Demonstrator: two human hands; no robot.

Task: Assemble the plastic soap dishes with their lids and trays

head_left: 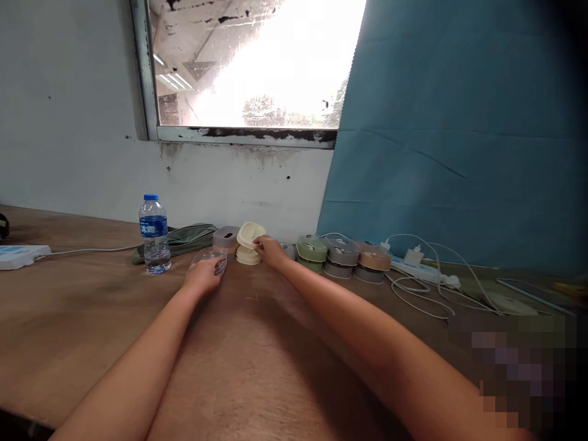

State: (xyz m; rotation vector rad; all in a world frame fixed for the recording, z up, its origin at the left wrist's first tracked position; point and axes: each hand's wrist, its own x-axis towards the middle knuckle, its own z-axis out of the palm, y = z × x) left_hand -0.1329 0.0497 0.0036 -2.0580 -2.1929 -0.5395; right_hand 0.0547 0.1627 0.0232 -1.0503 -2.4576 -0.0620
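My left hand [204, 274] is closed on a clear plastic lid [215, 254] just above the table. My right hand [271, 250] pinches the edge of a cream plastic piece [250, 234], shaped like a shallow lid or tray and tilted up. Below it sits a cream container [248, 256]. Beside these, to the left, stands a grey container with a dark slot [225, 236] on top of a tan one. Right of my right hand is a small grey piece [289, 250], partly hidden by that hand.
Stacked containers in green [311, 248], grey [342, 252] and tan [373, 256] line the back right. A water bottle [155, 236] stands at left before a dark green cloth bag [190, 237]. White cables [420, 291] and a power strip [422, 269] lie at right, another strip [22, 256] far left.
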